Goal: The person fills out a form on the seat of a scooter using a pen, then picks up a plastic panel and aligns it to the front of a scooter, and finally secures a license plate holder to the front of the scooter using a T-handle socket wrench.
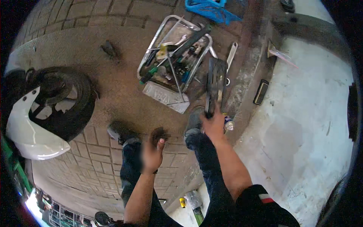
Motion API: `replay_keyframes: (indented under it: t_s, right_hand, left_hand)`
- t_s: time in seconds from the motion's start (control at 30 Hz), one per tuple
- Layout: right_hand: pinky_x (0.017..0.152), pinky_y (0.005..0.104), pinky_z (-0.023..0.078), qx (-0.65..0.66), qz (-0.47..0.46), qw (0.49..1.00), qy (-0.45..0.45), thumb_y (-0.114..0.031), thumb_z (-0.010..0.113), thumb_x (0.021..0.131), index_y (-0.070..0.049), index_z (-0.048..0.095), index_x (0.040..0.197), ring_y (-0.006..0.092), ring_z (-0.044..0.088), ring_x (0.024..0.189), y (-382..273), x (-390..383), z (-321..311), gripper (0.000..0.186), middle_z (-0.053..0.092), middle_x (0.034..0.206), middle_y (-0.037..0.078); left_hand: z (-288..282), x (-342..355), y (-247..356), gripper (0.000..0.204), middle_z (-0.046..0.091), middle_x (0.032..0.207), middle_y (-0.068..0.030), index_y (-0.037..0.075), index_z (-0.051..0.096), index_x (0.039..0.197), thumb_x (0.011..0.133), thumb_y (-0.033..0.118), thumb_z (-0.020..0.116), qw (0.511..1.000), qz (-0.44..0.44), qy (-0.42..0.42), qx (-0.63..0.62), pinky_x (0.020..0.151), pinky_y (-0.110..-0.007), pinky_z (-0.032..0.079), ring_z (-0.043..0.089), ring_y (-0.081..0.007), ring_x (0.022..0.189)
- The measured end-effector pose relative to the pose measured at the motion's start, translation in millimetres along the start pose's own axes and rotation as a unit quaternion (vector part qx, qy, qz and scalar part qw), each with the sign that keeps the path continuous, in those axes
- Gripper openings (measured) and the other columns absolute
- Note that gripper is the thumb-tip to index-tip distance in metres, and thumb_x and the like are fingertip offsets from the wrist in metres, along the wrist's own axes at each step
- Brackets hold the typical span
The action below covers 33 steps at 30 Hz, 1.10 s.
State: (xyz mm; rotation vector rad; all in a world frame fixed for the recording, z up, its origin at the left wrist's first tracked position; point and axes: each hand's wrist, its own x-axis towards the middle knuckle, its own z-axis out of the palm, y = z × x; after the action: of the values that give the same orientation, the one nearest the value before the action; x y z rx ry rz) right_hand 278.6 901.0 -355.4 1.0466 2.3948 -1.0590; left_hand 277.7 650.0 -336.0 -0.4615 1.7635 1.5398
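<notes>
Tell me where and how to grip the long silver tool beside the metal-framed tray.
Probably grip the long silver tool by its far half, coming from the right: it is slim and straight, that stretch looks uncovered, and the dark part in the right hand crowds its near end on the left.

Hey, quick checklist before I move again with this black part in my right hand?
1. Right hand gripping the black part: ok, at its near end.
2. Left hand empty: cannot tell, fingers dark and blurred.
3. Spray can well away from the right hand: not ok, close beside it.
4. Silver tool inside the metal-framed tray: not ok, outside it.
5. Phone-shaped object away from both hands: ok.
</notes>
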Motion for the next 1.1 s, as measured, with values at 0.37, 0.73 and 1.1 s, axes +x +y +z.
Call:
replay_keyframes:
  t_s: [0.37, 0.73, 1.1]
  right_hand:
    - [0.062, 0.0462, 0.048, -0.171, -0.09, 0.972, -0.137, -0.018, 0.071, 0.072, 0.006, 0.052, 0.111, 0.0378, 0.06, 0.063, -11, -163, 129, 0.05, 0.063, 0.077, 0.021]
    - [0.069, 0.044, 0.052, -0.008, -0.125, 0.945, -0.302, -0.034, 0.066, 0.081, -0.003, 0.054, 0.115, 0.0394, 0.063, 0.08, 13, -174, 130, 0.048, 0.064, 0.084, 0.021]
    - [0.087, 0.0474, 0.045, -0.232, -0.234, 0.943, 0.044, -0.02, 0.065, 0.081, 0.0, 0.058, 0.112, 0.0405, 0.055, 0.099, 55, 153, 86, 0.038, 0.058, 0.108, 0.023]
  left_hand:
    - [-47, 15, 35, 0.041, 0.068, 0.092, -0.0154, -0.005, 0.064, 0.095, 0.085, 0.034, 0.067, 0.985, -0.129, 0.058, 0.1, 0.078, -0.034, 0.047, 0.064, -0.0257, 0.085]
    - [-67, 17, -20, 0.04, 0.067, 0.085, -0.0188, 0.002, 0.069, 0.09, 0.078, 0.041, 0.069, 0.899, -0.041, -0.037, 0.434, 0.071, -0.044, 0.05, 0.063, -0.0357, 0.083]
    - [-63, 19, -3, 0.022, 0.066, 0.089, -0.0167, 0.004, 0.067, 0.084, 0.079, 0.025, 0.067, 0.894, -0.04, -0.215, 0.392, 0.07, -0.044, 0.049, 0.062, -0.0374, 0.082]
